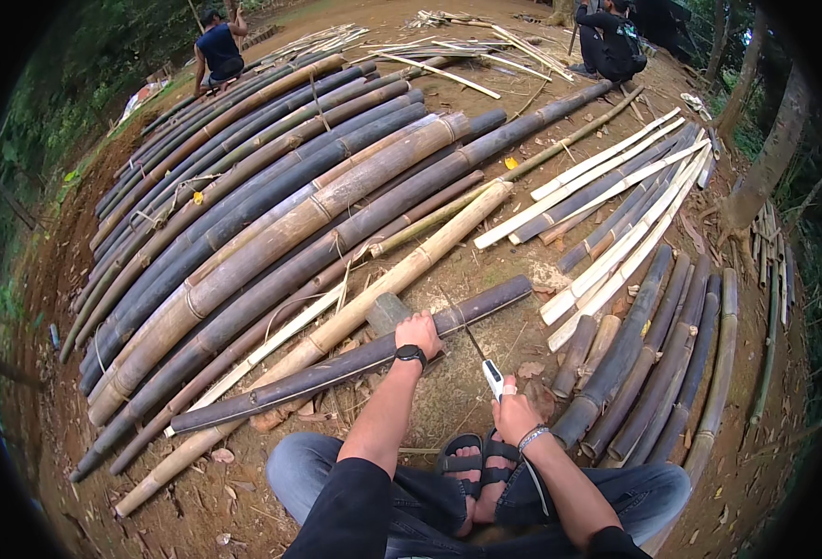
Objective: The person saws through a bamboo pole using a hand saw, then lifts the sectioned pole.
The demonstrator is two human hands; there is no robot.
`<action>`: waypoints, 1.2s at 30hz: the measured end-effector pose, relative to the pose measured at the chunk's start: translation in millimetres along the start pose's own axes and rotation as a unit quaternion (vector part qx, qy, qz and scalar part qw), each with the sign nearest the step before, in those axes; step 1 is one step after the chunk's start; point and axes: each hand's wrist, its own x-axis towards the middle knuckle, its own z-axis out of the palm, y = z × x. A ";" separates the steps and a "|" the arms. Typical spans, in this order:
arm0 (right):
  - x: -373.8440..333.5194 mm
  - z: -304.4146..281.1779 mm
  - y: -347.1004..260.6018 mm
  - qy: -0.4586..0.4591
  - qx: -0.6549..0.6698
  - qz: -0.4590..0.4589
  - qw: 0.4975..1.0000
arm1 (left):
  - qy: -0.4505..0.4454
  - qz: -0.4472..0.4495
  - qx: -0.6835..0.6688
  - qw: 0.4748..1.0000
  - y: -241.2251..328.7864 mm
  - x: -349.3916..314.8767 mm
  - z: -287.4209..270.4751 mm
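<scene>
A dark bamboo pole [336, 367] lies slantwise in front of me, its right end raised toward the far side. My left hand [417, 337], with a black watch at the wrist, is wrapped over the pole and grips it. In my right hand [517, 415] is a hand saw [493, 374] with a white handle; my fingers are closed around it. Its thin dark blade crosses the pole a little right of my left hand. Whether the teeth sit in a cut cannot be made out. Behind the left hand, a grey block [388, 311] shows beside the pole.
Many long bamboo poles [271, 233] lie side by side at the left. Split pale strips [606, 252] and shorter dark pieces [630, 373] lie at the right. Two people [220, 48] sit farther off. A tree trunk [772, 158] stands at the right. My sandalled feet [478, 466] are below the saw.
</scene>
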 end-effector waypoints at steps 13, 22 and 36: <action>-24.5 -22.1 -9.3 -0.061 -0.020 0.025 0.998 | 0.007 -0.001 -0.056 0.998 -7.3 7.8 0.5; -23.5 -11.9 0.0 -0.050 -0.006 0.001 0.999 | -0.029 -0.009 -0.053 0.998 -11.8 2.2 -4.9; 14.6 -9.1 14.2 -0.022 -0.005 -0.009 1.000 | 0.031 0.019 -0.064 0.997 1.9 5.0 10.0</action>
